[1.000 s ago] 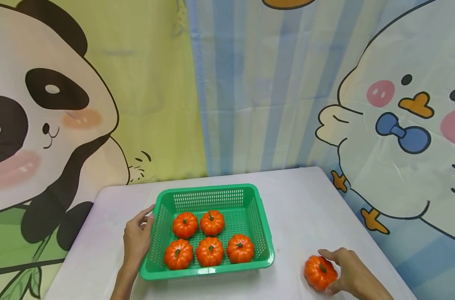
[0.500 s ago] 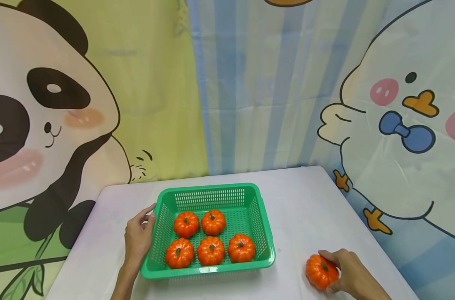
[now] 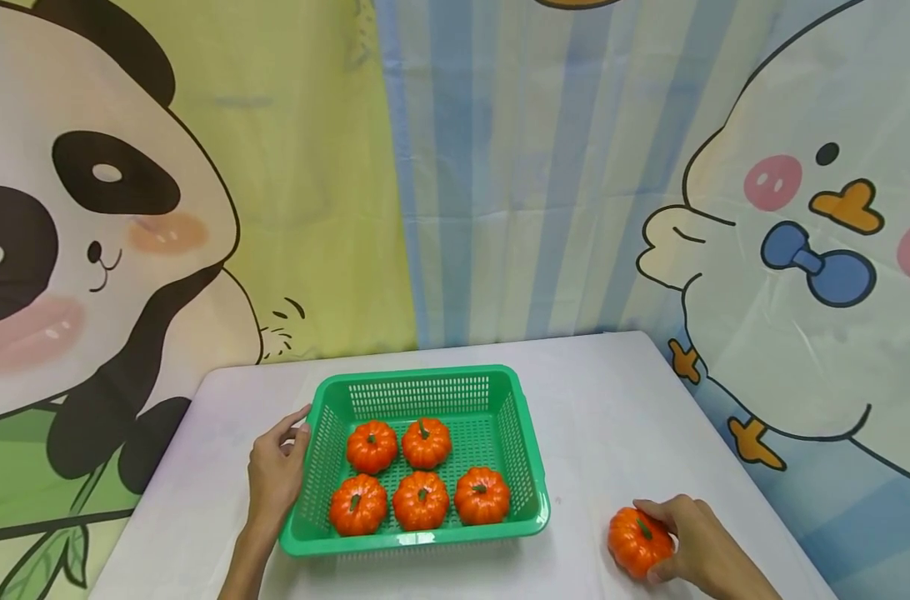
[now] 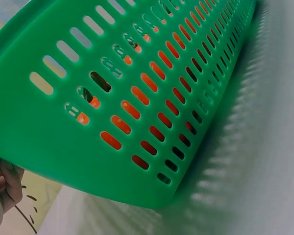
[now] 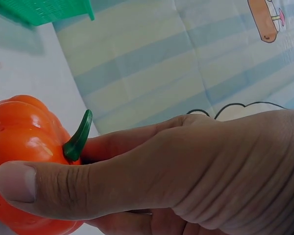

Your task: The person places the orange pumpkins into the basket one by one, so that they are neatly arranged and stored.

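On the right of the table, my right hand [image 3: 695,537] holds a small orange toy pumpkin [image 3: 638,543] between thumb and fingers. The right wrist view shows the thumb [image 5: 63,188] lying across the pumpkin's side, by its green stem [image 5: 78,137]. My left hand [image 3: 277,471] grips the left rim of a green plastic basket [image 3: 417,543]; its curled fingers [image 4: 10,183] show at the rim in the left wrist view. Inside the basket sit several more pumpkins, two at the back [image 3: 427,443] and three along the front [image 3: 421,502].
A white cloth covers the table [image 3: 590,400], whose far edge meets a hanging curtain [image 3: 500,183] printed with a panda and a chick. Bare basket floor [image 3: 473,433] shows to the right of the back pumpkins.
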A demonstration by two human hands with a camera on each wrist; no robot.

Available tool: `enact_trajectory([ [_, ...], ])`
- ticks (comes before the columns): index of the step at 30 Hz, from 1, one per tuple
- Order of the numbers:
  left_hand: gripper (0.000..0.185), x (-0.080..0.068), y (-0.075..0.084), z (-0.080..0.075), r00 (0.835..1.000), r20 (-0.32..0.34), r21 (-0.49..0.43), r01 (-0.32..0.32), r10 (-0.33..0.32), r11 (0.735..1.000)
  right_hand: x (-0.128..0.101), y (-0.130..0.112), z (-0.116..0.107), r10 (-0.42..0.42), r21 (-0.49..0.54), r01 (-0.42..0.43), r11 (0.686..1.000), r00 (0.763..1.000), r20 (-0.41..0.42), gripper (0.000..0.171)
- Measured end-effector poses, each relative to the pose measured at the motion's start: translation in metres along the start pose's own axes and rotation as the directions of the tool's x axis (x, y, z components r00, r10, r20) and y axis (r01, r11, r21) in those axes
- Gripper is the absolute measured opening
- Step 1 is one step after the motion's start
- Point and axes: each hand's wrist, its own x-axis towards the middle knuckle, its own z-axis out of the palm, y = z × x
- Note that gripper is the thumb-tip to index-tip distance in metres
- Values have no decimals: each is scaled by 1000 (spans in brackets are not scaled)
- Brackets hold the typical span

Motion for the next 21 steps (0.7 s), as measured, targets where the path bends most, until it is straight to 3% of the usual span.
enact_trajectory([
  [21,38,0,1,-1,1000,3,16,-1,0,1000,-3,-34,-14,-120,-37,118,992,992,-43,85],
])
